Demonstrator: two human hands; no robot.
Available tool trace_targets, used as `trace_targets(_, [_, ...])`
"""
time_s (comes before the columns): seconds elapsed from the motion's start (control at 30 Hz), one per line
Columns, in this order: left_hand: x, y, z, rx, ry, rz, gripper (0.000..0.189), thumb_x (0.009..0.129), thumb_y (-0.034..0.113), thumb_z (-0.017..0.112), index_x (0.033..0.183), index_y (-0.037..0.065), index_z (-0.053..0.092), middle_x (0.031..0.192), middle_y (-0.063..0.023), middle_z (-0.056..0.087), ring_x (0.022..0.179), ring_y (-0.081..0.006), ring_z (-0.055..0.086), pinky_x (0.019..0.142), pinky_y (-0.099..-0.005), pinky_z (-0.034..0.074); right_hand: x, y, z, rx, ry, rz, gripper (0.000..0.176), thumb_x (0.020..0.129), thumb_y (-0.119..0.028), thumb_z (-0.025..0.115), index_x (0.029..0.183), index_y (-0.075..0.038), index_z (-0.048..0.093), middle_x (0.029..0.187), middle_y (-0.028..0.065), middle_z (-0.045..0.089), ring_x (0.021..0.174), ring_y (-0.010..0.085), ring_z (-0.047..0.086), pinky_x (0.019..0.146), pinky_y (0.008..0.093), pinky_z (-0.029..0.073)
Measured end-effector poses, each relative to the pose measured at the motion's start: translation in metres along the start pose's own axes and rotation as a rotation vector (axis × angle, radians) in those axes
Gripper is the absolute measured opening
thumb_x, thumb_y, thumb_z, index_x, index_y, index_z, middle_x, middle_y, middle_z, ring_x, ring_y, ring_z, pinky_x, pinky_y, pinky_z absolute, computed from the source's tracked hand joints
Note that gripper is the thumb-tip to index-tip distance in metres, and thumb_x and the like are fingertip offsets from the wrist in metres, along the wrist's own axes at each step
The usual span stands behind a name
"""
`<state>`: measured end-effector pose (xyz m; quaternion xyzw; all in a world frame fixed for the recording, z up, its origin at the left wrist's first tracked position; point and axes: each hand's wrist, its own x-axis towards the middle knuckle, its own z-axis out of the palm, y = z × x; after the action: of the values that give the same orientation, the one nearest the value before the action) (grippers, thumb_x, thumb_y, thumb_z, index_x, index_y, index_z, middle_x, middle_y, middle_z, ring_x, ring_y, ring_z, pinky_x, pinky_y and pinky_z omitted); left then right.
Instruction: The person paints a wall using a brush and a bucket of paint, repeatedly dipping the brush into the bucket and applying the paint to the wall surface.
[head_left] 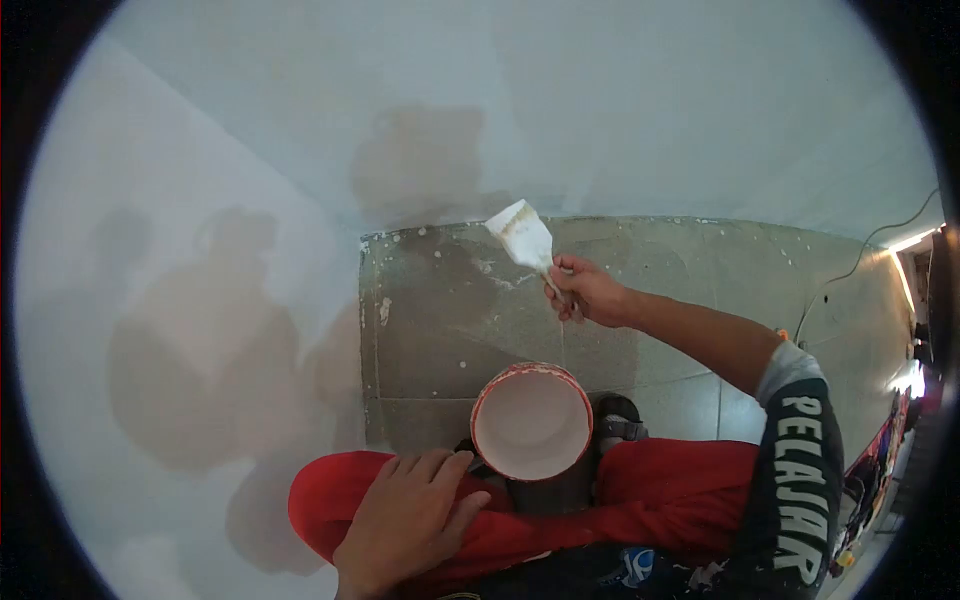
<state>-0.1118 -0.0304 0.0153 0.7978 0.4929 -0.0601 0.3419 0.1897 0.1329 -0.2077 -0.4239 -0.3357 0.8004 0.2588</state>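
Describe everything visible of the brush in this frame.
The brush has a broad, flat head, mostly white, with a tan-brown band across it near the tip, tapering to a slim handle. Its exact materials are hard to tell. The fingers of the right hand grip the handle, partly hiding it. The head points forward and leftward, seen against the floor and the foot of the wall; whether it touches the wall is unclear.
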Motion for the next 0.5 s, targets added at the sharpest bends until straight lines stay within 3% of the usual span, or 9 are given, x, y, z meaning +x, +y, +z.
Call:
trace_targets(0.17, [-0.003, 0.000, -0.001, 0.005, 0.017, 0.089, 0.045, 0.094, 0.033, 0.060, 0.125, 0.000, 0.055, 0.113, -0.0187, 0.062, 0.108, -0.0349, 0.059, 0.093, -0.0441, 0.046, 0.059, 0.041, -0.009, 0.011, 0.580, -0.077, 0.019, 0.101, -0.025, 0.051, 0.100, -0.006, 0.050, 0.077, 0.0019, 0.054, 0.059, 0.0102, 0.050, 0.049, 0.0286, 0.043])
trace_targets(0.23, [-0.004, 0.008, -0.007, 0.005, -0.051, 0.070, 0.046, 0.093, 0.032, 0.062, 0.126, 0.000, 0.054, 0.122, -0.0196, 0.061, 0.116, -0.0369, 0.057, 0.102, -0.0461, 0.043, 0.079, 0.074, -0.014, 0.028, 0.600, -0.152, 0.020, 0.100, -0.024, 0.051, 0.101, -0.004, 0.051, 0.076, 0.0017, 0.054, 0.058, 0.0097, 0.050, 0.048, 0.0286, 0.042])
trace_targets(0.3, [-0.012, 0.007, -0.004, -0.043, -0.015, 0.070, 0.045, 0.093, 0.029, 0.060, 0.127, -0.001, 0.053, 0.121, -0.0206, 0.060, 0.114, -0.0379, 0.056, 0.100, -0.0464, 0.043, 0.089, 0.088, -0.006, 0.094, 0.773, -0.287, 0.023, 0.099, -0.025, 0.052, 0.101, -0.002, 0.053, 0.075, 0.0025, 0.054, 0.057, 0.0100, 0.050, 0.047, 0.0294, 0.041])
trace_targets(0.5, [-0.016, 0.007, -0.004, -0.063, -0.007, -0.015, 0.043, 0.094, 0.026, 0.058, 0.127, -0.001, 0.053, 0.123, -0.0203, 0.059, 0.115, -0.0374, 0.054, 0.101, -0.0460, 0.040, 0.104, 0.096, -0.023, 0.006, 0.888, -0.213, 0.025, 0.099, -0.025, 0.052, 0.104, -0.001, 0.055, 0.078, 0.0054, 0.059, 0.058, 0.0120, 0.053, 0.051, 0.0302, 0.043])
